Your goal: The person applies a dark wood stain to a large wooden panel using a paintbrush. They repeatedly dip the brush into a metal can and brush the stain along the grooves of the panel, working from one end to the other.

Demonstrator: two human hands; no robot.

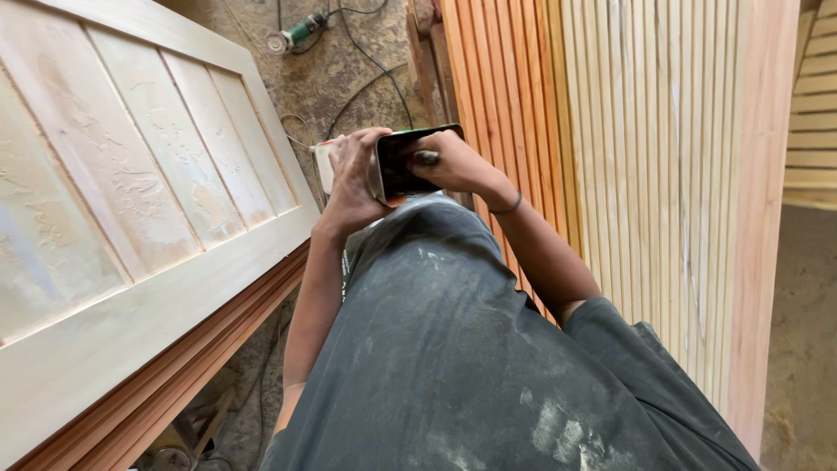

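Observation:
A dark phone [403, 161] with a black screen sits in front of my chest, held in both hands. My left hand [353, 179] wraps its left edge from behind, with a small white object [323, 166] tucked behind the fingers. My right hand [453, 164] grips the phone's right side, and the thumb rests on the screen. A dark band circles my right wrist. My dusty grey shirt fills the lower middle of the view.
A pale panelled wooden door [131, 201] lies flat on the left atop a stack of reddish boards [183, 375]. Slatted wooden panels [663, 174] stand on the right. On the floor beyond lie a green power tool [296, 35] and black cables [366, 61].

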